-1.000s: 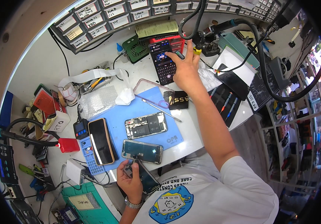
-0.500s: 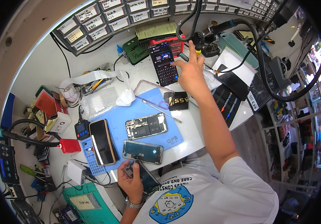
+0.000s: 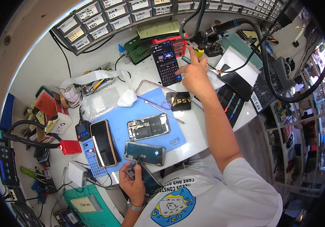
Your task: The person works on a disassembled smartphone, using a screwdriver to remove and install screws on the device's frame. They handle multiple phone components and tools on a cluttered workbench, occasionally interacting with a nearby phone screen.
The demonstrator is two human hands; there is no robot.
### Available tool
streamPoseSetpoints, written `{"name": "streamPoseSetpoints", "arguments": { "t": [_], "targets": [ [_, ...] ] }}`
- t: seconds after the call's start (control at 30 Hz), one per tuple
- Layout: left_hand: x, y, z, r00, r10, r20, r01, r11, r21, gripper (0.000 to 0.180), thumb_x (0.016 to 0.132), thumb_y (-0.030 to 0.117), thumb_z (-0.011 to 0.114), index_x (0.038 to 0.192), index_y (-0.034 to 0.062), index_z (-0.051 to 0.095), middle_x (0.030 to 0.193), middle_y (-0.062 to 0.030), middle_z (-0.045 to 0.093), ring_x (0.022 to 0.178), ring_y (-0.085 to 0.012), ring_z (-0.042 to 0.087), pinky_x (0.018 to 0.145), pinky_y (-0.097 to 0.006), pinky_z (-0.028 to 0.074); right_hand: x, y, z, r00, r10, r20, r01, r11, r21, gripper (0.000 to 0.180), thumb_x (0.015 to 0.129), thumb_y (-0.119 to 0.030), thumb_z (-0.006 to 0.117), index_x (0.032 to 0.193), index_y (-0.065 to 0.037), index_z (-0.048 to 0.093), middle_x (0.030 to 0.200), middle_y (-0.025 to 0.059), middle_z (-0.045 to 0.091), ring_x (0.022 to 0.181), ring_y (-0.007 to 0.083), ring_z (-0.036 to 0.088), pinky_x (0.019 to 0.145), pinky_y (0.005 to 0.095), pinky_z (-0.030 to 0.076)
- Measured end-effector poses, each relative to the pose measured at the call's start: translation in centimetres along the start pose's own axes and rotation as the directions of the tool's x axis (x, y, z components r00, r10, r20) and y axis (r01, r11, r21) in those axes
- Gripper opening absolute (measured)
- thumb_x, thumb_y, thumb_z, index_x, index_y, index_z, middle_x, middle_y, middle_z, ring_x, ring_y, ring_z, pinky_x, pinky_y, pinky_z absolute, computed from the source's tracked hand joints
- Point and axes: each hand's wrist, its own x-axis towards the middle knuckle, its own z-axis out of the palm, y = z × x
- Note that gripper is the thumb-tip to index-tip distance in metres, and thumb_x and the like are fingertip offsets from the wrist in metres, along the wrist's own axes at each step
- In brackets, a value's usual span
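At the front edge of the table, my left hand (image 3: 133, 185) is closed on a loose phone screen (image 3: 149, 181), dark-faced with a metal-edged end. My right hand (image 3: 195, 77) reaches to the back with its index finger stretched out. Its thumb is at the right edge of a lit phone (image 3: 165, 62), which shows a keyboard and leans upright. Between the hands, an opened phone (image 3: 148, 127) with bare battery and boards lies on a blue mat (image 3: 177, 136). A second phone screen (image 3: 144, 153) lies just nearer, beside my left hand.
A phone with a gold edge (image 3: 105, 143) lies at the mat's left. Tweezers (image 3: 164, 112), a clear case frame (image 3: 147, 87) and bubble wrap (image 3: 102, 102) lie farther back. Labelled drawers (image 3: 121, 23) line the back; a thick black hose (image 3: 283, 99) arches on the right.
My right thumb has moved slightly down and right over the lit phone's keyboard. My left hand and the loose screen have stayed in place.
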Motion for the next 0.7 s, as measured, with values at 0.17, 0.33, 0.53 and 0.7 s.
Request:
{"name": "streamPoseSetpoints", "arguments": {
  "t": [0.17,0.33,0.53,0.7],
  "targets": [
    [0.0,0.2,0.1,1.0,-0.017,0.006,0.018,1.0,-0.015,0.035,0.1,0.005,0.076,0.129,-0.0045,0.06,0.112,-0.0109,0.072,0.098,-0.0112,0.069,0.087,-0.024,0.054,-0.1,-0.2,0.3,0.999,-0.04,0.018,0.04,0.999,-0.012,0.045,0.07,0.006,0.076,0.101,-0.023,0.089,0.176,0.0205,0.02,0.132,0.042,0.042,0.118,0.0455,0.036],
    [0.0,0.0,0.1,1.0,0.004,0.004,-0.004,1.0,-0.021,0.034,0.1,0.004,0.075,0.129,-0.0046,0.06,0.111,-0.0112,0.072,0.098,-0.0111,0.069,0.087,-0.024,0.054,-0.4,-1.8,-0.1,0.983,-0.171,0.063,0.167,0.984,0.058,0.047,0.072,0.006,0.075,0.105,-0.025,0.088,0.178,0.0198,0.015,0.134,0.0412,0.043,0.119,0.0448,0.036],
    [0.0,0.3,0.2,1.0,0.0,0.006,0.0,1.0,-0.02,0.033,0.1,0.003,0.075,0.128,-0.0052,0.06,0.111,-0.0111,0.072,0.098,-0.0112,0.069,0.087,-0.024,0.054,-0.6,-2.3,0.4,0.98,-0.186,0.067,0.182,0.981,0.065,0.048,0.073,0.006,0.073,0.107,-0.024,0.088,0.178,0.019,0.013,0.132,0.0405,0.044,0.12,0.0448,0.036],
    [0.0,0.1,0.1,1.0,0.003,0.002,-0.003,1.0,-0.013,0.033,0.1,0.003,0.075,0.128,-0.0054,0.06,0.112,-0.0115,0.072,0.098,-0.0113,0.069,0.087,-0.024,0.054,0.0,-1.1,0.3,0.997,-0.068,-0.022,0.069,0.997,0.031,0.057,0.063,0.012,0.074,0.106,-0.022,0.088,0.178,0.0176,0.016,0.135,0.0443,0.041,0.122,0.0441,0.035]
  ]
}}
